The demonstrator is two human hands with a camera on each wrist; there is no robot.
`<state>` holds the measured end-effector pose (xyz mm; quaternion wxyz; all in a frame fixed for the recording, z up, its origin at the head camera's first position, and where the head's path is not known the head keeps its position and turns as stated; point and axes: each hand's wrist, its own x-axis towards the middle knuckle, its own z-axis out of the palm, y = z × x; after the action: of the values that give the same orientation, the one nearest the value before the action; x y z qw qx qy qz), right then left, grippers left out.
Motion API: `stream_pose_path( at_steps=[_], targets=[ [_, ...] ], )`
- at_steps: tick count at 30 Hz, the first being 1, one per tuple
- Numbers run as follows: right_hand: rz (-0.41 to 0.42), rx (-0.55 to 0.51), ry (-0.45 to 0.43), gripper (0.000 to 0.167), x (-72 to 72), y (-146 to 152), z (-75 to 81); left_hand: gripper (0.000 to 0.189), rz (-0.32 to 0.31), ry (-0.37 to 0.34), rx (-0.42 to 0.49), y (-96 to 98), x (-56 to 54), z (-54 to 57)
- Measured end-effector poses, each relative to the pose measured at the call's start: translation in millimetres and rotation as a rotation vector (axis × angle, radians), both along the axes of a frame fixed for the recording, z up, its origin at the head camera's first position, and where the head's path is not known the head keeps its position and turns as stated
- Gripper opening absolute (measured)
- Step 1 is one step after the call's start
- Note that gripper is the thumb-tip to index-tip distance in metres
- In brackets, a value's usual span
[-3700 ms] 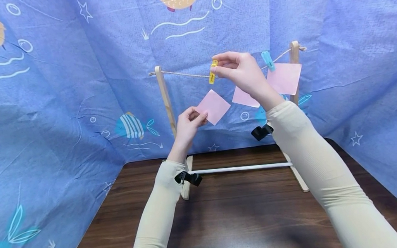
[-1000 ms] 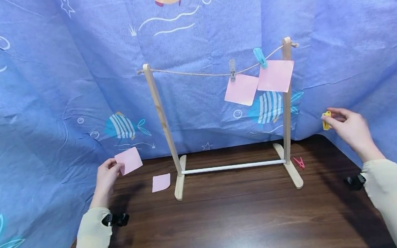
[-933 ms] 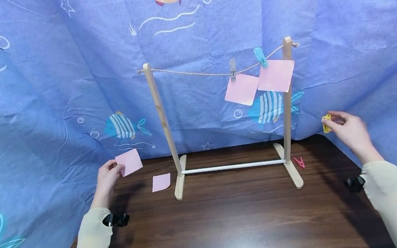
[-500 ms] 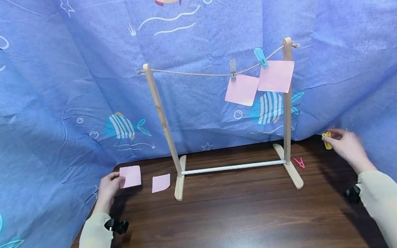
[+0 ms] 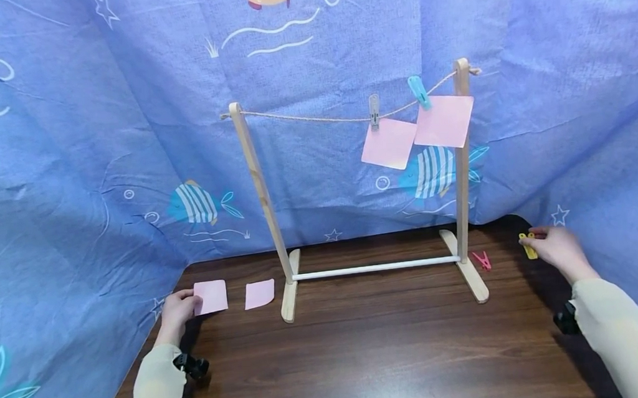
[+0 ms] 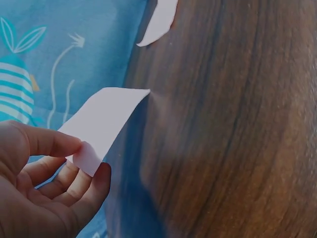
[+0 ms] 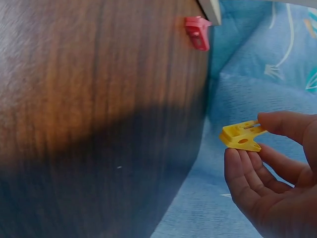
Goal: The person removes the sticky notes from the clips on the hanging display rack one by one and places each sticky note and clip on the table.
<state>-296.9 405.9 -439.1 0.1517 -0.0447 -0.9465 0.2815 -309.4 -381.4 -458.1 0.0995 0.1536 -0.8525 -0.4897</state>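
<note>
My left hand (image 5: 177, 311) pinches one edge of a pink square of paper (image 5: 211, 297) low over the left side of the table. In the left wrist view the thumb lies on that paper (image 6: 106, 116) and the sheet bends a little. Another pink paper (image 5: 259, 294) lies just to its right, one corner curled. At the far right, my right hand (image 5: 562, 250) holds a yellow clothespin (image 5: 528, 246) between thumb and fingers, close above the tabletop. The right wrist view shows the clothespin (image 7: 242, 136) at the fingertips. A red clothespin (image 5: 482, 260) lies on the table left of it.
A wooden stand (image 5: 262, 194) with a white crossbar (image 5: 375, 268) is in the middle. From its string (image 5: 304, 119) hang two pink papers, one by a grey clothespin (image 5: 374, 112), one by a light blue clothespin (image 5: 419, 92). A blue fish-print cloth (image 5: 309, 68) surrounds the table (image 5: 376, 357).
Both hands have moved from the string out to opposite sides, then down toward the table. The left still holds its paper, the right its yellow clothespin. The hung papers stay in place.
</note>
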Motion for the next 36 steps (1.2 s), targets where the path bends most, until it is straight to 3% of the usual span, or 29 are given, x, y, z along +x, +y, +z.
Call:
stream_pose_path(
  at_steps=[10, 20, 26, 31, 36],
  targets=[
    [0.034, 0.001, -0.039, 0.049, -1.5, 5, -17.2, 0.044, 0.003, -0.017, -0.065, -1.6, -5.0, -8.3],
    [0.061, -0.081, -0.15, 0.054, -7.1, 5, -20.9, 0.042, 0.002, -0.059, -0.164, 0.4, -5.5, -9.3],
    [0.043, -0.123, -0.194, 0.058, -10.1, 6, -22.3, 0.039, -0.023, -0.135, -0.229, 1.1, -10.2, -8.8],
    [0.032, -0.088, -0.172, 0.057, -13.0, 6, -27.1, 0.038, -0.025, -0.183, -0.262, 0.9, -12.4, -8.9],
    [0.018, -0.063, -0.141, 0.054, -15.4, 5, -34.5, 0.037, -0.024, -0.166, -0.291, 1.5, -10.8, -8.7]
  ],
)
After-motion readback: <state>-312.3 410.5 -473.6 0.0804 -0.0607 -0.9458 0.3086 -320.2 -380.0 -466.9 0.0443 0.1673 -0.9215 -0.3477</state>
